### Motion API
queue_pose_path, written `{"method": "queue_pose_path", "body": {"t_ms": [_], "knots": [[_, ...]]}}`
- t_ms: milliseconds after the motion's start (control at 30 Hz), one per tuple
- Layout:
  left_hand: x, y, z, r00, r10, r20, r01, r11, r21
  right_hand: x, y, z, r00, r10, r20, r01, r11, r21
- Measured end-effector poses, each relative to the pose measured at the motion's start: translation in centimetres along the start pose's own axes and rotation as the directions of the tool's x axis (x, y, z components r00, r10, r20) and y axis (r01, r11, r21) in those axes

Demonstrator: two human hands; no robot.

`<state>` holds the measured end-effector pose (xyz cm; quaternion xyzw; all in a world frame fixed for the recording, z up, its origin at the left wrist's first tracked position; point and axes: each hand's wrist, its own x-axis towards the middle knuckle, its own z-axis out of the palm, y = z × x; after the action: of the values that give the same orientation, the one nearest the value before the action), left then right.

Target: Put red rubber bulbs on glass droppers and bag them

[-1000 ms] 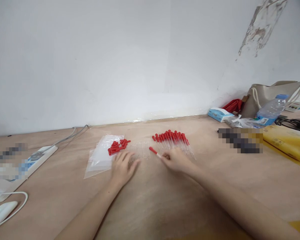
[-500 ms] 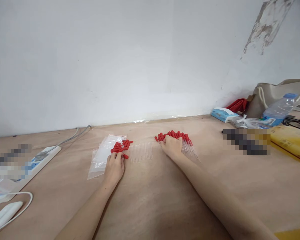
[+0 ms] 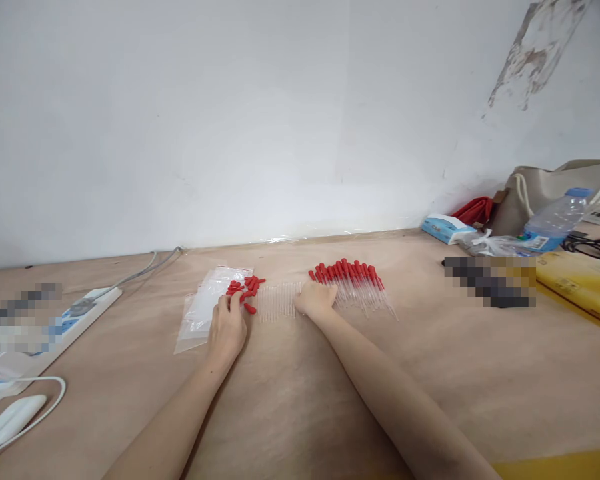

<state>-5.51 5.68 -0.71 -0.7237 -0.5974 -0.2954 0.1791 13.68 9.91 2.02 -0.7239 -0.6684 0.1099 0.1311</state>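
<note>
My left hand [image 3: 228, 328] has its fingers bent closed at the small pile of red rubber dropper bulbs [image 3: 251, 309], with one bulb at the fingertips. To its right lies a row of thin clear glass dropper tubes [image 3: 277, 303], side by side without bulbs. My right hand [image 3: 317, 299] is closed over the right end of this row; its fingertips are hidden, so what they hold cannot be made out. Beyond it, fanned out on the table, are several droppers [image 3: 350, 273] with red bulbs fitted on clear tubes.
Clear plastic bags [image 3: 197, 320] lie beneath and beside the loose bulbs. A power strip [image 3: 87, 320] with cables is at the left. On the right are a blue box [image 3: 447, 229], a water bottle [image 3: 560, 220], a yellow package [image 3: 577, 283] and a bag [image 3: 510, 200]. A wall stands behind.
My right hand has moved left from the finished-looking droppers to the bare glass tubes, uncovering the fanned droppers. My left hand has shifted slightly at the red bulbs.
</note>
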Motion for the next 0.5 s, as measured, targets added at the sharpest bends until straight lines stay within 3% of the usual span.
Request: {"method": "queue_pose_path", "body": {"t_ms": [100, 200, 333, 433, 500], "knots": [[-0.2, 0.7, -0.1, 0.995, 0.076, -0.058, -0.083, 0.987, -0.139, -0.6, 0.5, -0.6, 0.999, -0.024, -0.022, 0.025, 0.999, 0.025], [-0.8, 2.4, -0.3, 0.996, 0.084, -0.035, -0.091, 0.964, -0.248, -2.1, 2.8, -1.4, 0.991, -0.097, -0.093, 0.103, 0.993, 0.063], [-1.8, 5.6, -1.0, 0.991, 0.102, 0.081, -0.059, 0.906, -0.420, -4.9, 7.5, -1.6, 0.857, -0.412, -0.310, 0.472, 0.868, 0.154], [-2.4, 7.5, -1.5, 0.966, 0.160, 0.205, -0.026, 0.843, -0.538, -7.0, 10.0, -1.3, 0.747, -0.555, -0.366, 0.631, 0.766, 0.127], [-2.6, 8.1, -1.7, 0.949, 0.180, 0.258, 0.003, 0.815, -0.579, -8.0, 10.7, -1.0, 0.700, -0.614, -0.365, 0.688, 0.717, 0.115]]}}
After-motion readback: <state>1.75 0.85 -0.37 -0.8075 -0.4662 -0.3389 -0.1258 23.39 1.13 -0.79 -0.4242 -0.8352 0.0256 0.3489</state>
